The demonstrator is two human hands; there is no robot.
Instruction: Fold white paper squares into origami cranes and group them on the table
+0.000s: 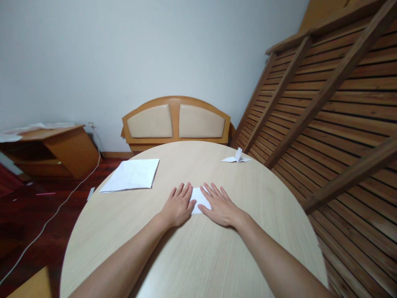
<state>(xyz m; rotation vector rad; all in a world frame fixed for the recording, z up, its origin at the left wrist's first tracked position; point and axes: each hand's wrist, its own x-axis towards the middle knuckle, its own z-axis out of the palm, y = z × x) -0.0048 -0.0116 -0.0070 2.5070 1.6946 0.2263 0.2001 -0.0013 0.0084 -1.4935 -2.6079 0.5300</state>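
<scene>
A small piece of white paper (196,201) lies flat on the round wooden table (192,256), between and partly under my hands. My left hand (179,205) rests palm down over its left side, fingers stretched forward. On the paper's right side lies my right hand (218,205), also palm down, with its fingers spread. Both thumbs point inward over the paper. My hands cover its side edges, so its full outline is hidden.
A stack of white paper sheets (132,175) lies at the table's left. A folded paper crane (237,157) stands near the far right edge. Behind the table is a padded headboard (175,120); slatted wooden panels (335,124) lean on the right. A white cable (62,205) crosses the floor.
</scene>
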